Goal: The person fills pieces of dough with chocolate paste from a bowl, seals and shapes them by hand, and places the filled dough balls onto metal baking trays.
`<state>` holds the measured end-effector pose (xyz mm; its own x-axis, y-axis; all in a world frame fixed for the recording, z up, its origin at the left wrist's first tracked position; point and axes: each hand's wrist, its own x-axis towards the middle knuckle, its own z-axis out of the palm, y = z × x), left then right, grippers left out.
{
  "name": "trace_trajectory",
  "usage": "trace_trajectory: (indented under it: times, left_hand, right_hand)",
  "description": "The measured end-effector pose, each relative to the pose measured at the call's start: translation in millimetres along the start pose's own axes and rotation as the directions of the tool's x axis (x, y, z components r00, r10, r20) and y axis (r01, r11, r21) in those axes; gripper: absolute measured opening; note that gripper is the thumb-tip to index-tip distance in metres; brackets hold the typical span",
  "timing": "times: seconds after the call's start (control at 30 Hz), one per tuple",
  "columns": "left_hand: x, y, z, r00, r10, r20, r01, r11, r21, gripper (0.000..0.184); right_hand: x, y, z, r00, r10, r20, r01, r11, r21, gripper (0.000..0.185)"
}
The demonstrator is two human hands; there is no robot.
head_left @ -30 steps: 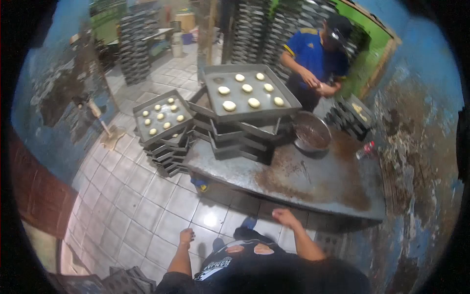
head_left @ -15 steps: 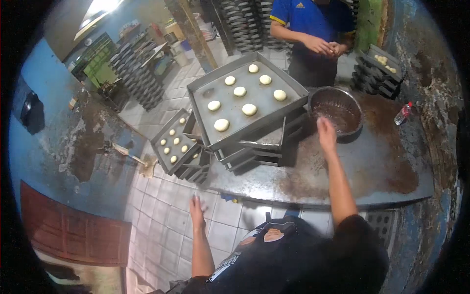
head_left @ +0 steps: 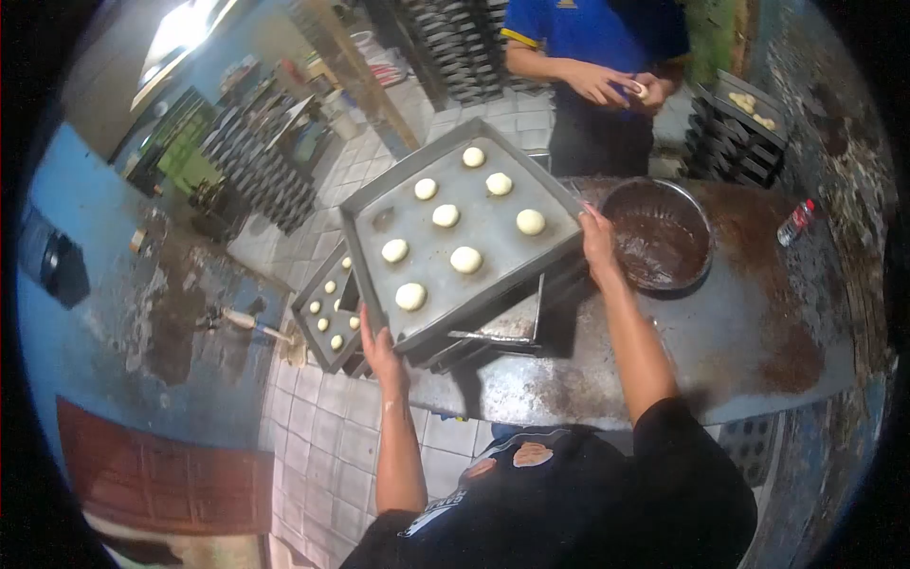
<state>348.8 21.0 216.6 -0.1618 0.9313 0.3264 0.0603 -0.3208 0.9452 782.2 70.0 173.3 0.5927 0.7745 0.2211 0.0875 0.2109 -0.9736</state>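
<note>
A square metal baking tray (head_left: pixel 488 228) with several round pale dough balls (head_left: pixel 445 215) spaced across it is between my hands. My left hand (head_left: pixel 381 358) grips its near left edge, thumb turned inward. At the right corner, my right hand (head_left: pixel 597 245) is closed on the tray's edge. The tray looks tilted and sits above other stacked metal trays (head_left: pixel 507 325); I cannot tell whether it still touches them. Close beside my right hand is a round metal bowl (head_left: pixel 699 261) with a dark brown coating inside.
The stack and bowl are on a worn metal table (head_left: pixel 531 394), with a small red-capped bottle (head_left: pixel 796 223) at right. Lower left stands another tray of dough balls (head_left: pixel 313 332). Across the table, a person in a blue shirt (head_left: pixel 597 38) holds a small pale piece.
Both hands have come to the tray and taken hold of its edges. The tray has shifted slightly left and toward me. The other person's hands have moved a little.
</note>
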Motion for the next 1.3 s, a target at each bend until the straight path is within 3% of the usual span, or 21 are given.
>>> trace_trajectory:
  times: [0.03, 0.13, 0.23, 0.37, 0.73, 0.83, 0.93, 1.3]
  left_hand:
    - [-4, 12, 9, 0.993, -0.107, -0.051, 0.100, 0.987, -0.123, 0.071]
    - [-3, 2, 6, 0.967, -0.225, -0.115, 0.200, 0.959, -0.199, 0.072]
    - [-2, 2, 6, 0.983, -0.155, -0.098, 0.138, 0.977, -0.162, 0.073]
    - [0, -2, 6, 0.984, -0.142, -0.110, 0.120, 0.976, -0.182, 0.072]
    - [-1, 12, 10, 0.989, -0.104, -0.105, 0.100, 0.994, -0.041, 0.072]
    - [-5, 23, 16, 0.978, -0.177, -0.114, 0.171, 0.983, -0.065, 0.071]
    - [-2, 12, 8, 0.977, -0.179, -0.118, 0.180, 0.984, -0.010, 0.071]
    - [-1, -7, -2, 0.982, -0.130, -0.139, 0.136, 0.990, 0.037, 0.071]
  right_hand:
    - [0, 0, 2, 1.000, 0.017, 0.011, -0.017, 0.999, 0.039, 0.046]
    - [-4, -4, 0, 0.999, 0.040, 0.026, -0.041, 0.997, 0.061, 0.046]
    - [-2, -8, 1, 0.998, -0.029, 0.054, 0.027, 0.999, 0.033, 0.047]
    - [-3, -13, 1, 0.995, -0.007, 0.097, -0.004, 0.993, 0.119, 0.048]
    - [1, -4, -3, 0.988, -0.112, 0.102, 0.110, 0.994, 0.018, 0.046]
    - [-1, -1, 1, 0.994, -0.095, 0.051, 0.093, 0.994, 0.055, 0.047]
    - [-3, -4, -1, 0.997, -0.030, 0.076, 0.021, 0.993, 0.118, 0.046]
    - [-3, -6, -3, 0.993, -0.054, 0.108, 0.041, 0.992, 0.117, 0.048]
